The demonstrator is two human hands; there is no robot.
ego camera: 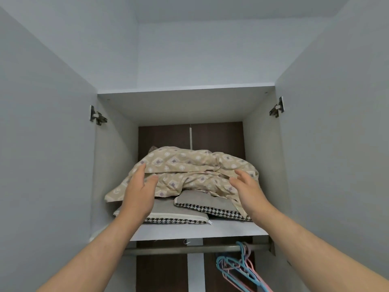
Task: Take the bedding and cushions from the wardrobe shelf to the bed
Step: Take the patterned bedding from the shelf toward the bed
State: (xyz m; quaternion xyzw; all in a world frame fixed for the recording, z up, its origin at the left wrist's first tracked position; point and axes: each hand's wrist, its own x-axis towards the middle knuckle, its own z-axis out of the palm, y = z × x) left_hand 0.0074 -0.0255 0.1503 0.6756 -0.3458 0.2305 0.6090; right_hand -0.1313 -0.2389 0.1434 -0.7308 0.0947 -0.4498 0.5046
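Note:
A beige patterned folded bedding bundle (pixel 189 167) lies on the wardrobe shelf (pixel 200 229), resting on two flat grey cushions with houndstooth edges: one at the left front (pixel 174 216), one at the right (pixel 210 202). My left hand (pixel 140 190) is raised at the bundle's left end, fingers apart, fingertips touching the fabric. My right hand (pixel 247 190) is at the bundle's right end, fingers spread, holding nothing.
Both wardrobe doors stand open at the sides, with hinges at the left (pixel 97 116) and right (pixel 277 107). Under the shelf runs a metal rail (pixel 189 248) with blue and pink hangers (pixel 240 268) at its right end.

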